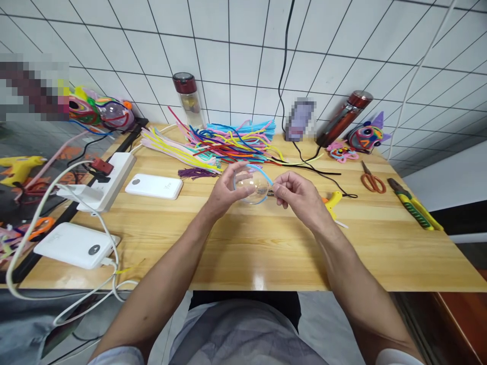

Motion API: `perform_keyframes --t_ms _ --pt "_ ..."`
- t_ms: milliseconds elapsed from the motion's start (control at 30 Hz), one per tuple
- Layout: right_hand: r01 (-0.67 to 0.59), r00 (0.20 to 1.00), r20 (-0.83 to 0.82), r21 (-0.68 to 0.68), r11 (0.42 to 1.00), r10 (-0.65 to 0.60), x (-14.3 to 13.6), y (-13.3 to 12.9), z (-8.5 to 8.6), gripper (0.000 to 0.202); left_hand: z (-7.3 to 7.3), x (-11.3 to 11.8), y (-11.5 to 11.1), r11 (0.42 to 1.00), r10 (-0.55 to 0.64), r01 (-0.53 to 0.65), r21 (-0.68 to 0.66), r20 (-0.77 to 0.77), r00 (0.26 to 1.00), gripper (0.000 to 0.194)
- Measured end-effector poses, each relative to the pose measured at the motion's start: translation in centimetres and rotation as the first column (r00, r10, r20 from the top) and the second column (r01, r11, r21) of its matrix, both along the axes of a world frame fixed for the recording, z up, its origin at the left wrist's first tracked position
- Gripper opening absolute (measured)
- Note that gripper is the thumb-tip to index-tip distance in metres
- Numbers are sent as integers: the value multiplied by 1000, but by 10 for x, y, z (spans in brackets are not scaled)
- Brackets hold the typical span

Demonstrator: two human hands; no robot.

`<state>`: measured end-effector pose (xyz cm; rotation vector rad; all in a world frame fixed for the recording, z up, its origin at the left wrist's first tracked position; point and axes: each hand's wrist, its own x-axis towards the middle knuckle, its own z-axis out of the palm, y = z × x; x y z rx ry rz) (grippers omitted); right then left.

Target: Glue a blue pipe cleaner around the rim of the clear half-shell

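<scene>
Free tabletop (262, 248) before probable glue gun (334, 204)

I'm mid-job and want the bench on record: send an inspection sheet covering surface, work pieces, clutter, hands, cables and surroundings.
Surface: light wood-grain tabletop.
Job's things: clear round shell, light-blue pipe cleaner curved along its outline.
Clutter: multicoloured pipe-cleaner pile, two white power banks, yellow glue gun part-hidden by the right wrist, orange-handled scissors, green-and-yellow pliers.
Hands: left hand holds the shell; right hand pinches the pipe cleaner.
Cables: white cable loops past the front edge at left; black cable hangs down the wall.
Surroundings: white tiled wall, lidded glass bottle, red thermos.
</scene>
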<state>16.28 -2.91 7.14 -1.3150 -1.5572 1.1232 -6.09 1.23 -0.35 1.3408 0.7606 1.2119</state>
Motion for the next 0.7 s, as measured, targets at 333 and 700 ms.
perform_keyframes --t_ms 333,700 --pt "156 970 132 298 942 -203 -18 -11 -8 17 4 12 -6 986 43 -10 -168 197 979 84" --pt "-114 925 356 589 800 -130 -10 -9 -14 19 8 17 -7 967 96 -20 -253 291 952 80"
